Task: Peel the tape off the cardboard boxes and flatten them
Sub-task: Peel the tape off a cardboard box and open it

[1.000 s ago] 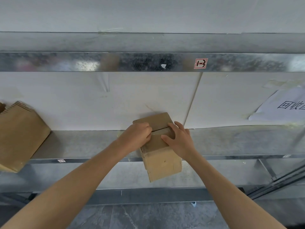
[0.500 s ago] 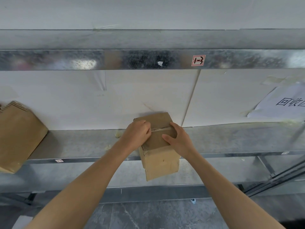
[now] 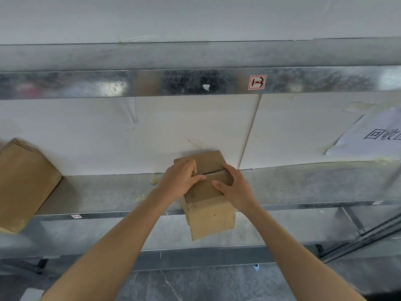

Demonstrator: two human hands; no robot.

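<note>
Box (image 3: 210,218) on shelf (image 3: 308,185) is held by left hand (image 3: 179,181) and right hand (image 3: 236,189).

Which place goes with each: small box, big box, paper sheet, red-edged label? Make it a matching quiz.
Things: 1 small box; 2 big box; 3 paper sheet; 4 red-edged label.
Places: A on the wall, far right; B on the upper shelf front; C shelf edge, centre; D shelf, far left.
Pairs: 1-C, 2-D, 3-A, 4-B.
</note>
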